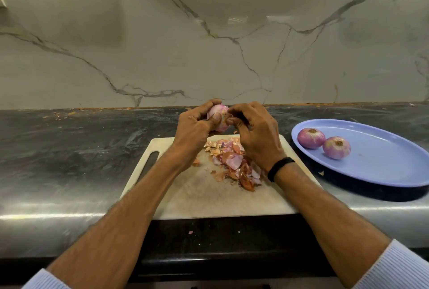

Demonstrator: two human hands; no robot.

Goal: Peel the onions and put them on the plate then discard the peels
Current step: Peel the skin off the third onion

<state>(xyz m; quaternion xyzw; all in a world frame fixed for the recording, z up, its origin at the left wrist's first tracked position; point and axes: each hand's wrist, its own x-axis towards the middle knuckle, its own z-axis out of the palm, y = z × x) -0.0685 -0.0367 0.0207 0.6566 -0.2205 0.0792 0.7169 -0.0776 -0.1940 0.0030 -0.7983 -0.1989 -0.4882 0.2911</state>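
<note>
My left hand grips a pale purple onion above the far edge of the white cutting board, thumb pressed on its front. My right hand pinches at the onion's root end with curled fingers, a scrap of skin at the fingertips. A heap of orange and pink peels lies on the board under my hands. Two peeled onions sit side by side on the left part of the blue oval plate, to the right of the board.
The board and plate rest on a dark, glossy stone counter against a veined marble wall. A few peel crumbs lie on the counter's front ledge and along the wall joint.
</note>
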